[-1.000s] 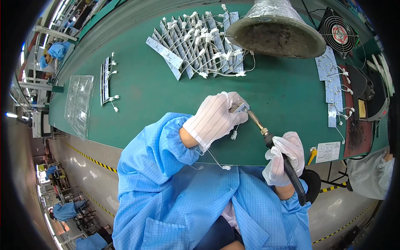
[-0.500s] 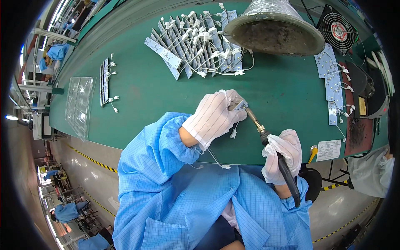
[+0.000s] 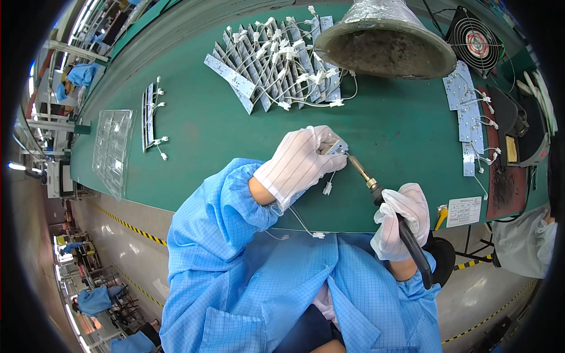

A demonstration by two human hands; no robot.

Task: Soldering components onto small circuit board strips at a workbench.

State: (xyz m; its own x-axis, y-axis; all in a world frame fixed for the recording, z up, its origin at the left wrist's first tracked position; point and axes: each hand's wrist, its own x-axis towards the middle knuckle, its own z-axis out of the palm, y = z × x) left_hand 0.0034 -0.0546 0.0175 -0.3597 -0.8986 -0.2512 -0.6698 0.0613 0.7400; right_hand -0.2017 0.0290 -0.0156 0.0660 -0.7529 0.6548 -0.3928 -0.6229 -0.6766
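My left hand (image 3: pixel 297 162), in a striped white glove, is closed on a small LED circuit board (image 3: pixel 337 147). Most of the board is hidden under the glove; its end sticks out past the fingertips. White wires with a plug (image 3: pixel 328 187) hang below that hand, and another plug (image 3: pixel 318 235) lies at the table's front edge. A soldering iron (image 3: pixel 375 187) with a black handle is gripped in my gloved right hand (image 3: pixel 403 222). Its tip points up and left, close to the board's end; whether they touch I cannot tell.
A heap of wired LED boards (image 3: pixel 276 62) lies at the far middle, beside a metal fume hood (image 3: pixel 385 50). More boards (image 3: pixel 471 126) lie at right, near a fan (image 3: pixel 475 42) and the iron's stand (image 3: pixel 521 126). Left are a few boards (image 3: pixel 148 117) and a clear plastic tray (image 3: pixel 113 150).
The board in my left hand has tilted, showing more of its face. My right hand has shifted slightly right, and the soldering iron's handle end has swung right.
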